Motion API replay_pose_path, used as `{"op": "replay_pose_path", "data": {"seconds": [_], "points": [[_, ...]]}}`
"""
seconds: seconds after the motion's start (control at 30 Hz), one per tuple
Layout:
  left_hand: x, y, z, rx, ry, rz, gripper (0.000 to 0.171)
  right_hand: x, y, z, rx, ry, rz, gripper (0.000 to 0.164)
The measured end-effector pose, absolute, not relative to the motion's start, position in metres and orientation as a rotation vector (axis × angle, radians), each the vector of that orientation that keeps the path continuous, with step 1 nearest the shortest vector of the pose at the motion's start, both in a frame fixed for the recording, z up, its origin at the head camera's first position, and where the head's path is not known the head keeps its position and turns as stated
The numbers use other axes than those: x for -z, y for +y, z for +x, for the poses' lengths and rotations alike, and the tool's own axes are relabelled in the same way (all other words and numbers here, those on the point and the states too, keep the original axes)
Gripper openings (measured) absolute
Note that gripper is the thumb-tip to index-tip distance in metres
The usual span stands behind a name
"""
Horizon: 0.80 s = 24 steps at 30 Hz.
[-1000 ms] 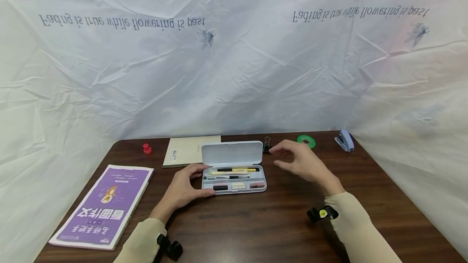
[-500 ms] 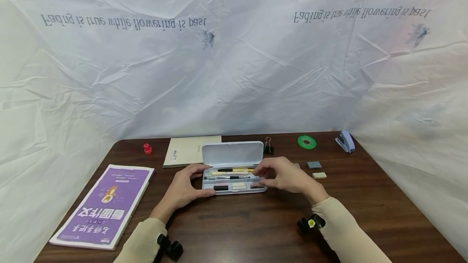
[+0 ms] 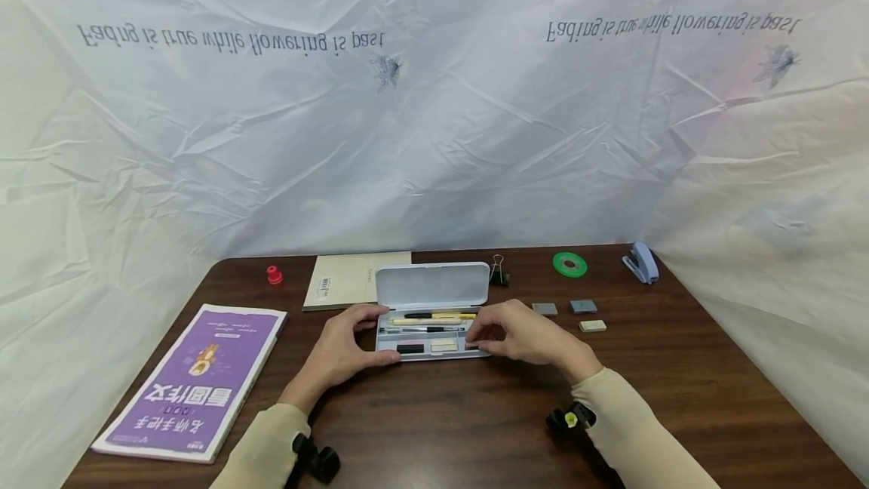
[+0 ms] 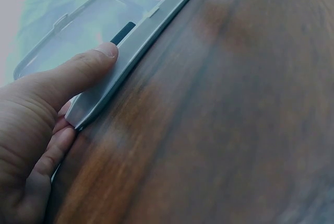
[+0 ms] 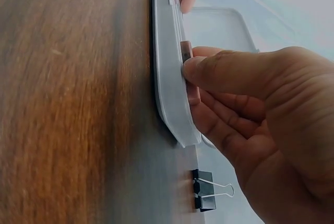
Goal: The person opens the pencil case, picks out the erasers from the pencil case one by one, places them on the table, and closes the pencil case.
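Right hand (image 3: 521, 330) lowered, reddish block (image 5: 193, 95) pinched — by case (image 5: 169, 62) edge, tabletop (image 3: 434, 417) alongside

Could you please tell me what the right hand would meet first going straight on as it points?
Probably the white block in the pencil case, unless a divider stops the right hand first; depth is unclear.
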<state>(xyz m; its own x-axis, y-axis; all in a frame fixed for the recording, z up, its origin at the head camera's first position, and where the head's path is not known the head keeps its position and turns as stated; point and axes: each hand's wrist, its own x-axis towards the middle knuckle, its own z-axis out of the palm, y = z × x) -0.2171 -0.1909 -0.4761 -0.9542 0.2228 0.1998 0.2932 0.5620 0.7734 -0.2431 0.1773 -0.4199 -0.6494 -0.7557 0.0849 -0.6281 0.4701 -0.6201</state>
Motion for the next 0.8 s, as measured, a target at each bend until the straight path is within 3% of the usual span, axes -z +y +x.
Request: {"op": "replay_pose_path", "data": {"seconds": [0.47,0.8], "points": [[0.475,-0.191,-0.218,1.361,-2.713,-0.440,0.085,0.417,0.174,-0.242,0.953,2.595,-1.154,0.021],[0.476,-0.191,-0.217,1.370,-2.712,-0.444,0.086,0.393,0.199,-0.244,1.172,2.698,-1.149,0.028]]}}
